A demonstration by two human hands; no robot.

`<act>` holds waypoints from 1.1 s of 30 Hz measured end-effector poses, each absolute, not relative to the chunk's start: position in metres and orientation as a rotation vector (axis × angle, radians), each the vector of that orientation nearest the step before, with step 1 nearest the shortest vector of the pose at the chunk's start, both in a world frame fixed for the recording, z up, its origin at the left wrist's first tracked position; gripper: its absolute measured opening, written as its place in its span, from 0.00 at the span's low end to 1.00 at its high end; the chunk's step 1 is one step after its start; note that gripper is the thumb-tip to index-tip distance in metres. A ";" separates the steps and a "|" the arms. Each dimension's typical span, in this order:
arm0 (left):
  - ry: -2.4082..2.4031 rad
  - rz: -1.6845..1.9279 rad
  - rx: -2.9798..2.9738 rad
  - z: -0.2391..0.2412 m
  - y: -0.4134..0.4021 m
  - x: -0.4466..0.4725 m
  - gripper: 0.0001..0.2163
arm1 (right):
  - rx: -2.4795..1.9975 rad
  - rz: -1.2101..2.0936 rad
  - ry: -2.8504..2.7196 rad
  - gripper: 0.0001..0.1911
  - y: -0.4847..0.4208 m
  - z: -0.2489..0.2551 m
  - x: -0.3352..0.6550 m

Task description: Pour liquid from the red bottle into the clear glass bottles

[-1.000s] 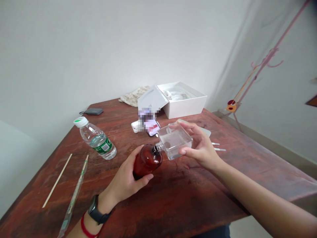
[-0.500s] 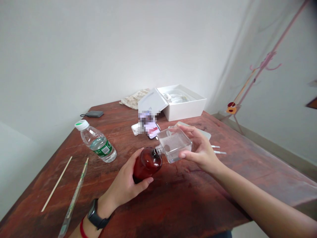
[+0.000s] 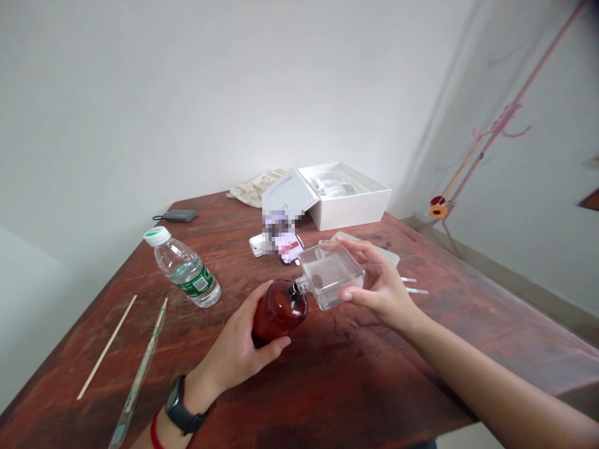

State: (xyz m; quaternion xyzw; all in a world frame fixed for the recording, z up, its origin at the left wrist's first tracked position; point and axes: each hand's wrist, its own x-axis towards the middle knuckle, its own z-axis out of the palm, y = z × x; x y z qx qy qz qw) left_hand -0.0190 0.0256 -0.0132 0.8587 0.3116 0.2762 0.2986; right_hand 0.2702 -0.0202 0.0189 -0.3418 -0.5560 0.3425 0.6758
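My left hand (image 3: 246, 340) is wrapped round a brown glass bottle (image 3: 283, 312), tilted to the right over the table. My right hand (image 3: 381, 284) grips a clear square glass bottle (image 3: 331, 275) by its base end, fingers on top and thumb on the near side. The clear bottle lies on its side in the air, and its neck meets the mouth of the brown one. A little liquid appears to sit in the clear bottle; whether any is flowing I cannot tell.
On the wooden table (image 3: 355, 386) a water bottle (image 3: 194, 274) stands left of my hands, near a bare stick (image 3: 107, 346) and wrapped chopsticks (image 3: 140, 374). Behind are a phone (image 3: 291, 248), a white case (image 3: 256, 245), an open white box (image 3: 353, 209) and a grey pouch (image 3: 176, 216).
Both hands and the two bottles hold almost the same pose. Only a slight shift of the whole view shows.
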 end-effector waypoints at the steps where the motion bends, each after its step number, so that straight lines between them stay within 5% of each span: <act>1: 0.827 0.736 2.281 -0.013 0.025 -0.019 0.40 | -0.766 0.770 -1.245 0.37 -0.020 0.019 0.270; 33: 0.755 0.845 2.104 -0.011 0.022 -0.018 0.38 | -0.861 0.824 -1.334 0.37 -0.011 0.019 0.277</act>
